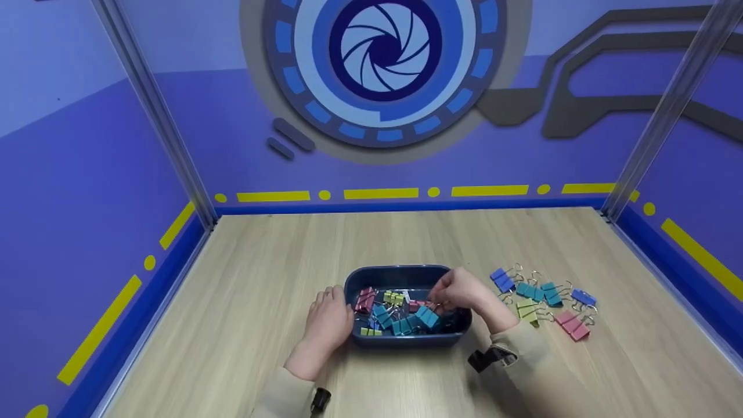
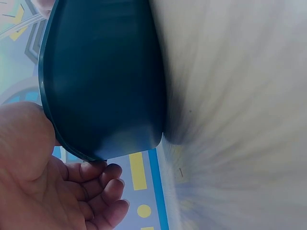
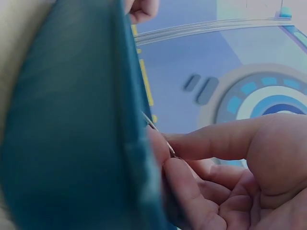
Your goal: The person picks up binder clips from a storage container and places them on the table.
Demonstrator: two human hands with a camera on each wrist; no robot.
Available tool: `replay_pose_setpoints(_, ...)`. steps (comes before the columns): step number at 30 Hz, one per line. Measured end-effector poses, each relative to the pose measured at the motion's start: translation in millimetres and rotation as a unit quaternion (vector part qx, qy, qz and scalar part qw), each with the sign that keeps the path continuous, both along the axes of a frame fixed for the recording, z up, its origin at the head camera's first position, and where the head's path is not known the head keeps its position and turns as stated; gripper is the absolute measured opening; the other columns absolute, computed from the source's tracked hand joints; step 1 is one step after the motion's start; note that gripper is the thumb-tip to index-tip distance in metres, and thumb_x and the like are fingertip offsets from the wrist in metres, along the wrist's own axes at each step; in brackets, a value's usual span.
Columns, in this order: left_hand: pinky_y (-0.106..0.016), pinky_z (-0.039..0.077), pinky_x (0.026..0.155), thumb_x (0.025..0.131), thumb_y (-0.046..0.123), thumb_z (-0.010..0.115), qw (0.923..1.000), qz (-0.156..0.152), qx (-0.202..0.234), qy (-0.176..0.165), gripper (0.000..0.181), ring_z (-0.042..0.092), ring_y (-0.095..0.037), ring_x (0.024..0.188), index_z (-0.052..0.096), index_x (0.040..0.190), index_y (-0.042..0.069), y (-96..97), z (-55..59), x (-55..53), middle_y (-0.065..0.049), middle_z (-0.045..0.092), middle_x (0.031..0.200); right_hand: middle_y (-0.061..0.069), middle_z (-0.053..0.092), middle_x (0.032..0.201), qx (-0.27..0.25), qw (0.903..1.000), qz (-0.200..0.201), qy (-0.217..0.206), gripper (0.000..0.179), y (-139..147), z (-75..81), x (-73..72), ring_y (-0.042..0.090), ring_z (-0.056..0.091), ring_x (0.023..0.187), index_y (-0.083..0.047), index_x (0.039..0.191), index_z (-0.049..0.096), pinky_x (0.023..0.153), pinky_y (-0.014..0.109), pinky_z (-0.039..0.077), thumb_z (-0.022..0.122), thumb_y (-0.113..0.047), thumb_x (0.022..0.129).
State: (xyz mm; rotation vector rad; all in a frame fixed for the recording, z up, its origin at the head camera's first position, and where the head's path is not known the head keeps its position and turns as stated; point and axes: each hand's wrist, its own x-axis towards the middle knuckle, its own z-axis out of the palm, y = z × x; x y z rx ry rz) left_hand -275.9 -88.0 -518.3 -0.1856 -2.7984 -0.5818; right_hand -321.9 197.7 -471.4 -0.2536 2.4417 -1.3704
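A dark blue plastic bin [image 1: 406, 341] on the table holds several binder clips, including a red one [image 1: 365, 300], a yellow-green one [image 1: 393, 298] and a teal one [image 1: 428, 317]. My left hand [image 1: 329, 316] holds the bin's left end. In the left wrist view its thumb goes behind the rim and its fingers [image 2: 103, 191] curl by the corner. Over the bin's right end, my right hand [image 1: 458, 288] dips inside. A thin metal wire handle [image 3: 165, 141] of a binder clip sits pinched between its thumb and fingers; the clip's body is mostly hidden.
To the right of the bin lies a loose group of binder clips: blue [image 1: 502, 280], teal [image 1: 552, 294], yellow-green [image 1: 527, 312] and pink [image 1: 572, 325]. Printed purple panels [image 1: 197, 128] wall the wooden table [image 1: 278, 249] at the back and sides.
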Motion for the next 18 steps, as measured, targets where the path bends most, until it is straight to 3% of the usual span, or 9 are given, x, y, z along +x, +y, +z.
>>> replay_pose_setpoints(9,-0.050,0.048,0.086,0.095,0.013,0.063,0.9999,0.002,0.001,-0.013,0.030,0.059,-0.038,0.105,0.055,0.118,-0.005,1.0,0.3,-0.1,-0.021,0.062,0.109,0.012,0.077,0.082,-0.046,0.9984,-0.030,-0.007,0.015,16,16.2,7.5,0.013,0.072,0.069,0.011,0.100,0.073,0.070,0.030,0.061,0.065,0.000,0.093)
replay_pose_setpoints(18,-0.050,0.048,0.086,0.094,0.013,0.063,0.9999,0.002,0.007,-0.013,0.030,0.059,-0.038,0.104,0.055,0.117,-0.005,0.3,0.5,-0.8,-0.022,0.063,0.108,0.013,0.077,0.092,-0.080,0.9955,-0.051,-0.001,0.028,52,27.1,19.8,0.013,0.074,0.078,0.017,0.115,0.066,0.078,0.031,0.062,0.062,-0.005,0.098)
